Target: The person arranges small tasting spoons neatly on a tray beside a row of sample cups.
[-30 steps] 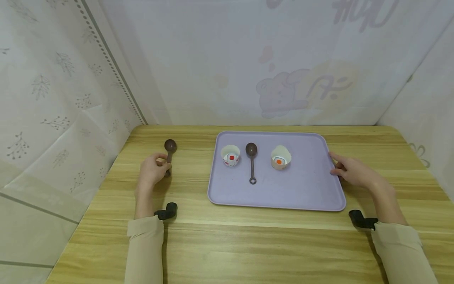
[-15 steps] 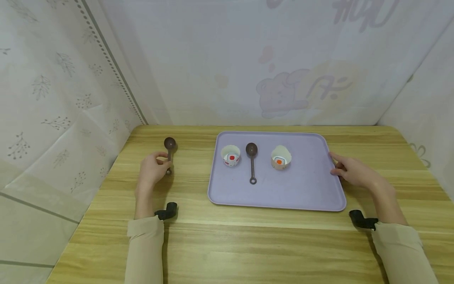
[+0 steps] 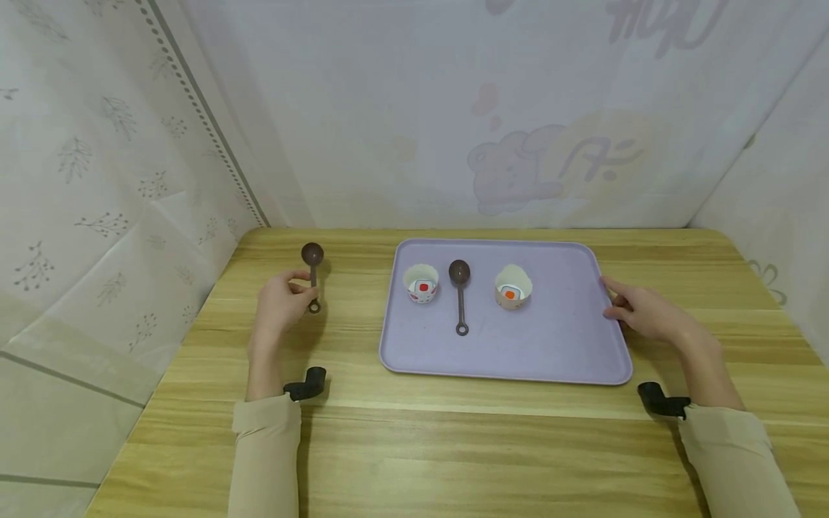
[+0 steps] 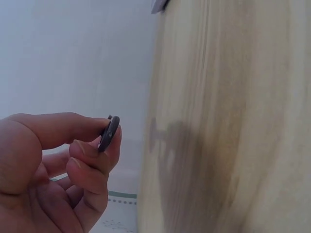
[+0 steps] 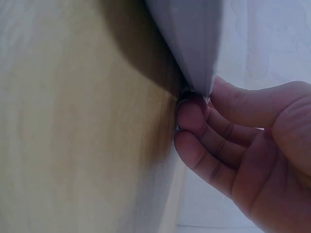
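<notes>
Between thumb and fingers my left hand (image 3: pixel 280 303) pinches the handle of a brown measuring spoon (image 3: pixel 312 253), held above the left part of the table. In the left wrist view only the ringed handle end (image 4: pixel 112 132) shows; its bowl is hidden. At the right rim of the lilac tray (image 3: pixel 557 352), my right hand (image 3: pixel 650 315) grips the edge; the right wrist view shows its thumb against the rim and fingers curled beneath. Another brown measuring spoon (image 3: pixel 460 272) lies on the tray between two paper baking cups, one red-patterned (image 3: pixel 421 272) and one beige (image 3: pixel 513 275).
The wooden table (image 3: pixel 440 453) extends in front of the tray and to both sides. A printed white curtain (image 3: pixel 363 122) hangs behind it, with more cloth at left and right. Inside the cups are small pieces with a red and an orange centre.
My left hand has lifted the measuring spoon and shifted it slightly away from me; more of the handle end shows now. The right hand and the tray have stayed in place.
</notes>
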A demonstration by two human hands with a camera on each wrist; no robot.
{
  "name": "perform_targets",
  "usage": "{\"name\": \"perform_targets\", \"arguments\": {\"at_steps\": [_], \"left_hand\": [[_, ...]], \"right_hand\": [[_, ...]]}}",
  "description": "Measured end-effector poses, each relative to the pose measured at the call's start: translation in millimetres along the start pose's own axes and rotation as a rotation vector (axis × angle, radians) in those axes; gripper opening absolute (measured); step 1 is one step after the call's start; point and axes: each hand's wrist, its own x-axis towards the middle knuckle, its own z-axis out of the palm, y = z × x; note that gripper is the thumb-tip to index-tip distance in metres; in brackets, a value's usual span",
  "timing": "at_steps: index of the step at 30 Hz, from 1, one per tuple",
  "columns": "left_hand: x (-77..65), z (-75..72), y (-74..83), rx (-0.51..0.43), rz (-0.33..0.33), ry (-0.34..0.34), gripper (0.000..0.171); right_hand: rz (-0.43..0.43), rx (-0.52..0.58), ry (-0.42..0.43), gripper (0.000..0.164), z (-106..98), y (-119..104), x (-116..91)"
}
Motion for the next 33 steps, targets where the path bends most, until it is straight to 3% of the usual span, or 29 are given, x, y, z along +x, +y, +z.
{"name": "perform_targets", "arguments": {"at_steps": [33], "left_hand": [[-8.1,9.8,27.8,-0.117,0.047,-0.028,0.037]], "right_hand": [[-0.007,0.009,-0.003,0.065,0,1,1]]}}
